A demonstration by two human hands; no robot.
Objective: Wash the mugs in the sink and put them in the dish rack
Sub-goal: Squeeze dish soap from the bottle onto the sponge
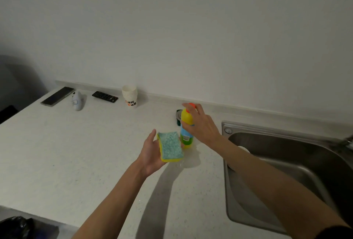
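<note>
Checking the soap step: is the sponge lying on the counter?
No, the left hand holds the sponge above the counter, beside the yellow bottle.

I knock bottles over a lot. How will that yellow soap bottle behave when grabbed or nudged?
The soap bottle stands tall and narrow on the counter, so a nudge near its top would probably tip it. Its smooth plastic may be slippery if wet. The right hand wraps it easily, so it is likely light.
</note>
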